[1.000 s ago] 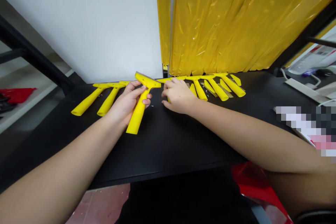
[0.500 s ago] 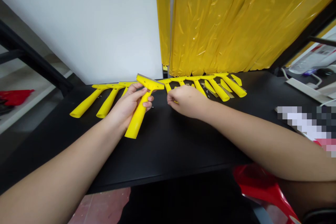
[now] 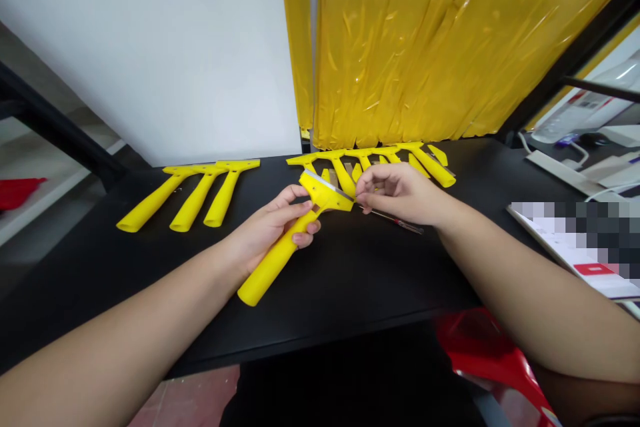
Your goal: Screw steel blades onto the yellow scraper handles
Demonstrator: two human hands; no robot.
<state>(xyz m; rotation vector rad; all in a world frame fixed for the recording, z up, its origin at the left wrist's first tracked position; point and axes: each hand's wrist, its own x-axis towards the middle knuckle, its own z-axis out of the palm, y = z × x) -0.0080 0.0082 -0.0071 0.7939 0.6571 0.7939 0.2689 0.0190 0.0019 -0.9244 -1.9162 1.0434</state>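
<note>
My left hand (image 3: 273, 230) is wrapped round the neck of a yellow scraper (image 3: 273, 263), whose wide head tilts up to the right. A thin grey metal strip (image 3: 327, 185) runs along the head's far edge. Close to the right end of that head, my right hand (image 3: 395, 193) has its fingers pinched together; whatever is between them is too small to make out. Under this hand a thin screwdriver (image 3: 407, 225) lies on the black table (image 3: 345, 293), partly hidden by the fingers.
Several yellow scrapers (image 3: 230, 193) lie in a row along the table's back, some behind my right hand. Small yellow plates (image 3: 438, 155) lie among them. A white panel (image 3: 165, 60) and yellow plastic sheeting (image 3: 400, 47) stand behind. A tablet-like board (image 3: 595, 273) is at right.
The scraper in my left hand has moved right and nearer, tilting further. My right hand has shifted right and loosened from a fist into a pinch, leaving the screwdriver in view.
</note>
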